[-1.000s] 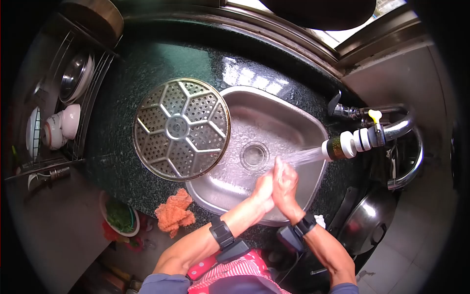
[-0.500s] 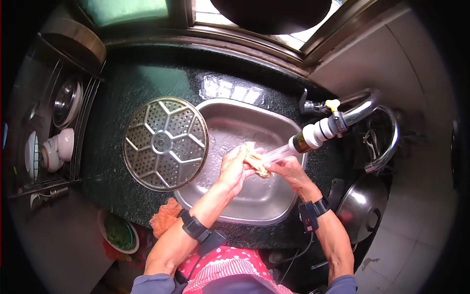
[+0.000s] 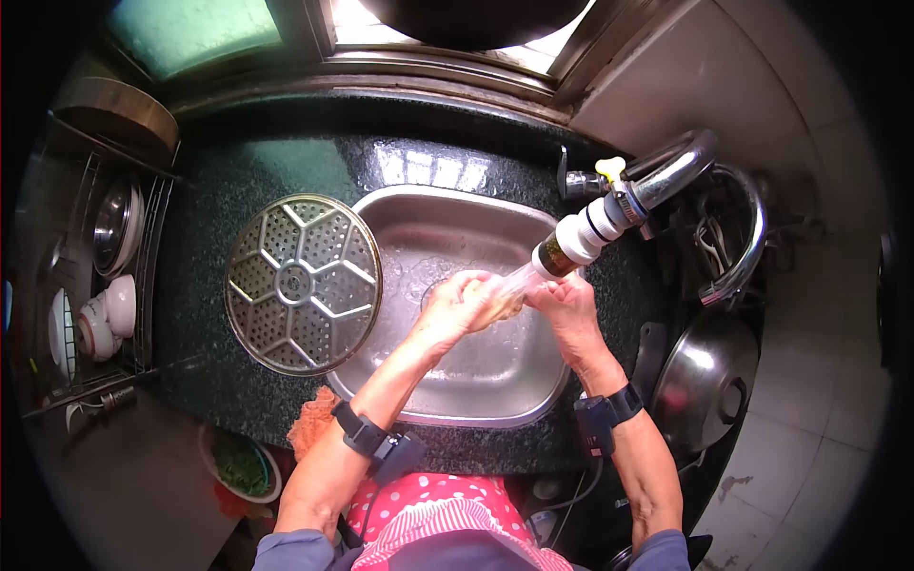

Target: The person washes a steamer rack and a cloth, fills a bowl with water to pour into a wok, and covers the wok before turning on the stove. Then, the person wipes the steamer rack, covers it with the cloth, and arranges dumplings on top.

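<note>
Fingers of the left hand (image 3: 459, 305) and right hand (image 3: 571, 309): closed on a yellowish piece (image 3: 508, 307) (material indeterminate) over the sink (image 3: 466, 402), faucet nozzle (image 3: 575, 240) between one and two o'clock. Apparent step: rinsing; turning it would call for a firm grip.

Both arms reach out front and angle inward, so they make a rough upside-down V. Left forearm (image 3: 322, 468) runs the longer slant, and the left hand (image 3: 462, 303) is half-curled with its fingers aimed across at the other side — tips too blurry to read, sorry. Right forearm (image 3: 647, 466) comes up steeper, right wrist (image 3: 598, 369) tipped inward. Right hand (image 3: 571, 309) has its fingers bent and drawn in toward the thumb — hands close together.
</note>
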